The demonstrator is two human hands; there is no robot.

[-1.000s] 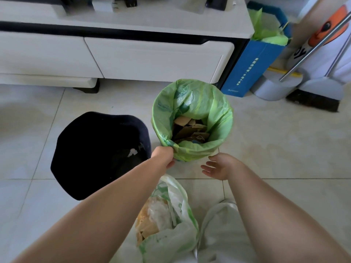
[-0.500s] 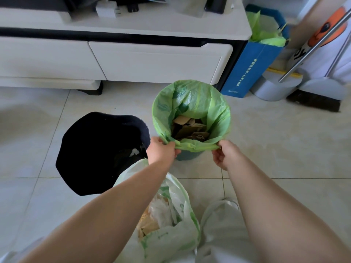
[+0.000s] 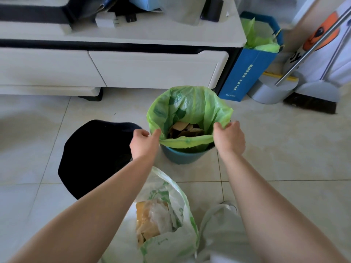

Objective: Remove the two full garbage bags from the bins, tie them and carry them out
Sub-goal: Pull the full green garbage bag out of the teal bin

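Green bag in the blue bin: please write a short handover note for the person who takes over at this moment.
Left hand pinches the rim of the green bag on its left side; right hand grips the rim on the right.
The green bag sits in the blue bin, with its near rim pulled off the edge. The white bag lies on the floor near the feet, open and untied. The black bin stands at the left.
Done: white bag is out.
Left: lift the green bag out, tie both, carry them out.
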